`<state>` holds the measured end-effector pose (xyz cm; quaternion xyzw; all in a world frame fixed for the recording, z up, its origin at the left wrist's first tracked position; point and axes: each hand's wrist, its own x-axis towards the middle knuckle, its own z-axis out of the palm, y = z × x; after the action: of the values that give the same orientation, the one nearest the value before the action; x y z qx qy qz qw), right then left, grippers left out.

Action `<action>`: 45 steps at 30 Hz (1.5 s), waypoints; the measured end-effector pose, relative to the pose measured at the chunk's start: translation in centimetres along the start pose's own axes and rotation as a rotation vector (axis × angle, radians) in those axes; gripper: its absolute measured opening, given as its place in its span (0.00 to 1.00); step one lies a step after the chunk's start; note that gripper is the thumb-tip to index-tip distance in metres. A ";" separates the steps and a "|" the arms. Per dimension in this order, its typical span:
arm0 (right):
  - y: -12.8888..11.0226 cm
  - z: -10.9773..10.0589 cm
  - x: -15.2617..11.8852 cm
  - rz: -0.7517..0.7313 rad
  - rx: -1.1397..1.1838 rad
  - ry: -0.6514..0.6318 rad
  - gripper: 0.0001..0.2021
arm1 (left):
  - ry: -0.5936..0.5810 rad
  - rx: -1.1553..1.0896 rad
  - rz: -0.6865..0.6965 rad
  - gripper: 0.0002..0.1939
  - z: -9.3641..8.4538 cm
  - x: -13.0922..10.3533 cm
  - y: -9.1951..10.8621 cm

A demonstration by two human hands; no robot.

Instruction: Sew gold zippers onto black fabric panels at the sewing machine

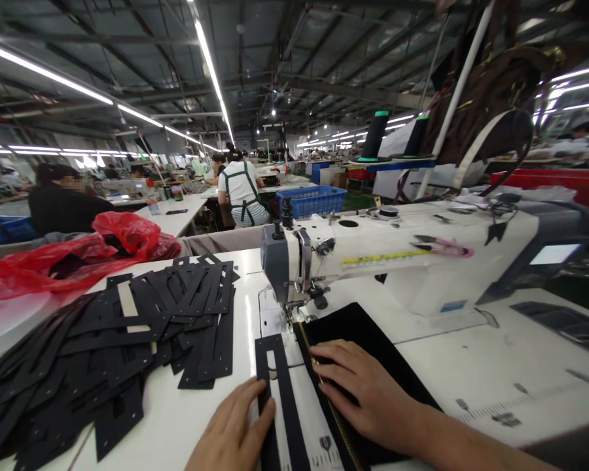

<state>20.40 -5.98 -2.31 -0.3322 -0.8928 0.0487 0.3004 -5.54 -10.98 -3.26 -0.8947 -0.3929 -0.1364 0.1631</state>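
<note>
My left hand [233, 428] holds the left edge of a flat black slotted panel [287, 399] between thumb and fingers. The panel lies on the white table, its long cut-out showing the surface beneath. My right hand [360, 392] lies with fingers stretched over a black fabric piece [360, 327]. A zipper with gold-coloured teeth [331, 412] runs along that fabric's left edge, beside my fingertips. The far end of the zipper edge lies near the needle and presser foot of a white sewing machine [373, 255]. The two black pieces lie side by side, apart.
A heap of black slotted panels [142, 333] covers the table's left. Behind it lies a red plastic bag [122, 242]. Pink-handled snips [444, 246] rest against the machine, and thread cones [374, 137] stand above. Beyond are a blue basket [314, 201] and seated people.
</note>
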 end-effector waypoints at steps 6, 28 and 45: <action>1.4 -0.1 0.7 0.050 -0.147 -0.140 0.19 | 0.108 -0.177 0.040 0.20 0.2 1.9 -1.7; 0.2 0.8 0.5 0.105 -0.113 -0.138 0.27 | 0.062 -0.189 0.059 0.18 3.5 6.6 -0.3; 0.2 1.4 1.5 0.253 -0.101 -0.136 0.21 | 0.047 -0.126 0.178 0.15 2.4 7.7 -2.1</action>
<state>18.81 -4.75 -2.70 -0.4525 -0.8634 0.0637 0.2139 -1.75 -3.63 -2.17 -0.9310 -0.2988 -0.1669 0.1273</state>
